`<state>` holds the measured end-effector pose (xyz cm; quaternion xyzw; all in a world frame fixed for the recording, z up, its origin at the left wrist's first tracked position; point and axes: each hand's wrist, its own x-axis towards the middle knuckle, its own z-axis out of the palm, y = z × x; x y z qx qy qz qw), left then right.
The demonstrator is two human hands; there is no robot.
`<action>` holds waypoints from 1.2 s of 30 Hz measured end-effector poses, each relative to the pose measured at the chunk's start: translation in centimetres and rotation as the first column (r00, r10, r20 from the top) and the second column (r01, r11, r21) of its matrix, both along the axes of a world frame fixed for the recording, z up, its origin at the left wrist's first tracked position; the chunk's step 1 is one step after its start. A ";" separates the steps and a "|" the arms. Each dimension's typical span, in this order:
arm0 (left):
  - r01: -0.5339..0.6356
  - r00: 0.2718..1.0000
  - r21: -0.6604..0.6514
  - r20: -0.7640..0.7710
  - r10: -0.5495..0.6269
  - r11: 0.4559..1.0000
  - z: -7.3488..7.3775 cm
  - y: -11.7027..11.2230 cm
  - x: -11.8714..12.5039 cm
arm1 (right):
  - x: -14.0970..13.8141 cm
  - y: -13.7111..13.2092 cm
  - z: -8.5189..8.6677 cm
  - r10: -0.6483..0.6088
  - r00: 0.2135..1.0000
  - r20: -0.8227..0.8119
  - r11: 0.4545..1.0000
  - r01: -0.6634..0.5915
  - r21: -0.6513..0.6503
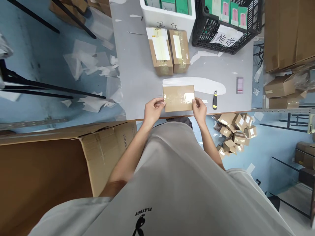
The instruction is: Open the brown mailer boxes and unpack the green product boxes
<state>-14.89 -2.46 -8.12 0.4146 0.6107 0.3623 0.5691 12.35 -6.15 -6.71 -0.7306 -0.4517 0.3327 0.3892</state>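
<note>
"What do your hands hold?"
"My left hand (153,110) and right hand (199,109) hold opposite short ends of the rectangular brown cardboard box (178,98), shiny with tape."
"Its long axis?"
"Sideways, between my hands, neither nearer, by the grey table (137,82)'s near edge."
"Around it?"
"A black-and-yellow cutter (215,101) off right; two taped brown cardboard parcels (184,52) farther out."

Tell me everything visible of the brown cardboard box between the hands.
The brown rectangular cardboard box runs left to right near the front edge of the grey table. Shiny tape glints on its visible face, which looks closed; a white patch toward the right may be label or glare. The left hand grips its left end, the right hand its right end. Whether it rests there is unclear.
</note>
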 end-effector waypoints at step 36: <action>0.370 0.921 -0.088 -0.097 -0.377 0.925 -7.3 0.2 1.2 | 10.5 0.1 -10.5 -0.256 0.961 -0.107 0.949 0.229 -0.217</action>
